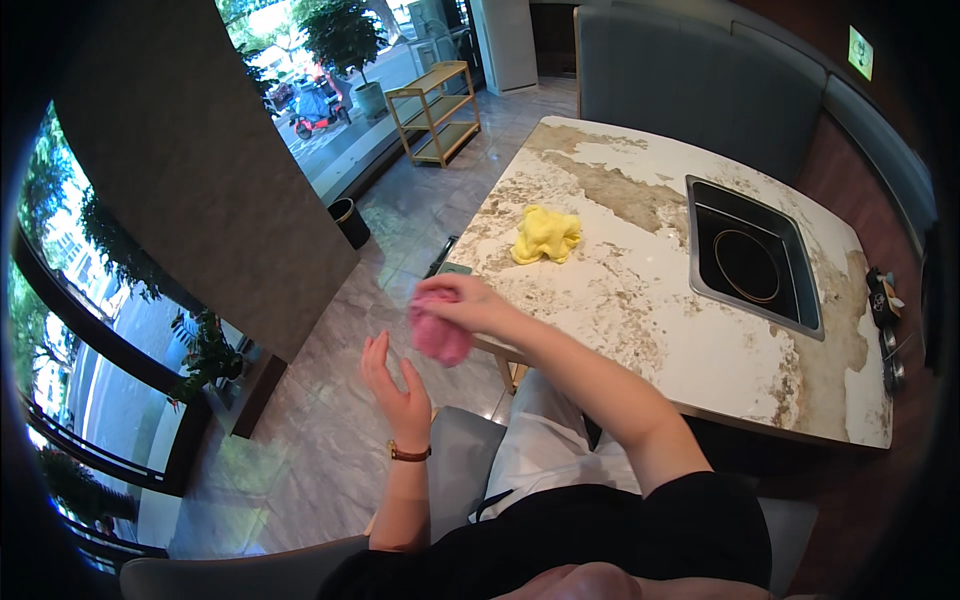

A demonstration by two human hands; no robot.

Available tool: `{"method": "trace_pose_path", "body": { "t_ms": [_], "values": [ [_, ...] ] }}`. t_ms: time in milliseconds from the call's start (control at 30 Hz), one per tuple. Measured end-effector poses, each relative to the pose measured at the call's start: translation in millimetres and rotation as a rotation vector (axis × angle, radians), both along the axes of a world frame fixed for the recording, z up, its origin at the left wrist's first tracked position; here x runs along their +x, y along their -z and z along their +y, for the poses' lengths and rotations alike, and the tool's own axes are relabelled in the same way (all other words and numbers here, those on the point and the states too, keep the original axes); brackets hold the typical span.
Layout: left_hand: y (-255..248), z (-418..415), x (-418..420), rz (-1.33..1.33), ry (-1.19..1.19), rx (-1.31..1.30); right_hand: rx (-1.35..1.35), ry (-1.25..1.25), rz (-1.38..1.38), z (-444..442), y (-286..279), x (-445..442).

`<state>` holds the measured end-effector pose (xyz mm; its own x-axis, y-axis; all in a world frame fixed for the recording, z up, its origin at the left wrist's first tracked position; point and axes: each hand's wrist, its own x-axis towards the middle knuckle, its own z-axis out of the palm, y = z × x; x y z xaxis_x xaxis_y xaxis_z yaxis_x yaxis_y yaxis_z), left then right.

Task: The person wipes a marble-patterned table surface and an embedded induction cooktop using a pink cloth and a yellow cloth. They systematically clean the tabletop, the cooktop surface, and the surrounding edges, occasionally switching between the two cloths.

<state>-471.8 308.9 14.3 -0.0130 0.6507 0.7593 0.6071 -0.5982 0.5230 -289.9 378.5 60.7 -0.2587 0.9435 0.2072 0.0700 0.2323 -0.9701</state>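
My right hand [463, 304] is closed around a bunched pink cloth [437, 334], held past the left end of the table, over the floor. My left hand [396, 390], with a brown-strapped watch on its wrist, is raised below and to the left of the cloth, fingers apart and holding nothing. A crumpled yellow cloth [546, 235] lies on the white and brown stone-patterned tabletop [600, 292], beyond my right forearm. Set into the table farther right is a black cooktop [746, 264] in a recessed metal frame.
Grey upholstered seating [461, 465] is beside my legs, and a grey bench back [697, 90] stands across the table. A black bin [349, 223] and a three-tier wooden cart [439, 112] stand on the floor. Utensils [889, 330] hang or lie at the table's right edge.
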Motion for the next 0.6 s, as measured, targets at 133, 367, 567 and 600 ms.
{"method": "trace_pose_path", "body": {
  "t_ms": [133, 367, 567, 600],
  "values": [
    [-1.7, 4.8, 41.5, 0.034, 0.17, 0.003, 0.175, 0.477, -0.189, -64.5, 28.0, 156.5],
    [-3.8, -3.7, 101.3, 0.122, 0.349, 0.013, 0.255, 0.791, -0.973, -115.4, 78.6, 219.3],
    [8.7, 5.8, 123.6, 0.199, 0.419, -0.072, 0.216, 0.755, -0.944, -82.6, 85.4, 208.2],
    [12.8, 12.6, 127.3, 0.214, 0.397, -0.077, 0.278, 0.665, -0.924, -80.0, 84.4, 203.0]
  ]
}}
